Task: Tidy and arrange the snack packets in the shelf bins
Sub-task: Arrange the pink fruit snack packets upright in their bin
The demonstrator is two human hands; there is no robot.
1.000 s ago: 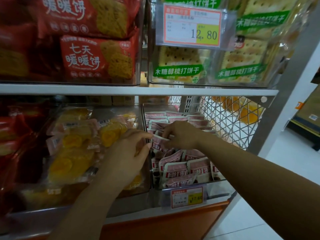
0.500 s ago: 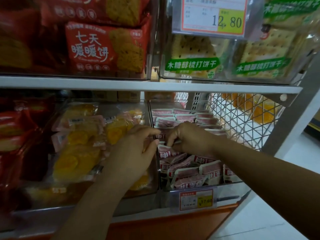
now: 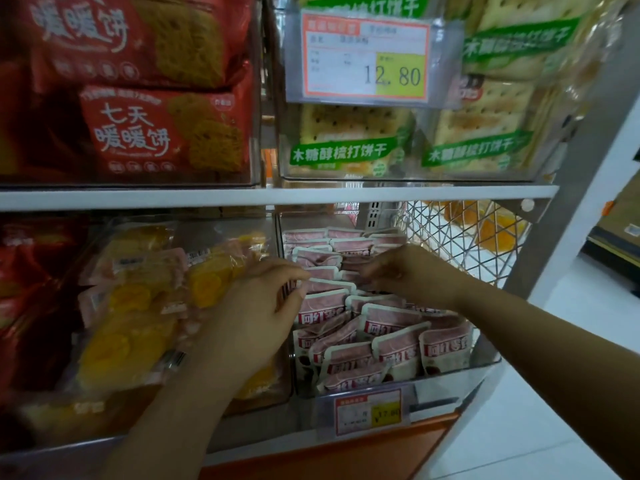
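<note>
The right hand's (image 3: 405, 271) fingertips are hidden behind its own knuckles among the pink packets (image 3: 388, 327), so whether they pinch one cannot be told. The left hand (image 3: 256, 317) covers part of the yellow packets (image 3: 128, 323). Its curled finger and thumb meet at a pink packet's edge, but a grip is unclear. The small print on the lower price tag (image 3: 369, 412) is too blurred to read. The red packets (image 3: 31, 271) at far left are smeared and cut by the edge. The top red biscuit bag (image 3: 138, 36) is cropped above.

12.80 price tag (image 3: 367, 60) top centre, smaller tag (image 3: 369, 412) bottom centre, wire mesh panel (image 3: 460, 244) right, white floor (image 3: 519, 445) lower right.
</note>
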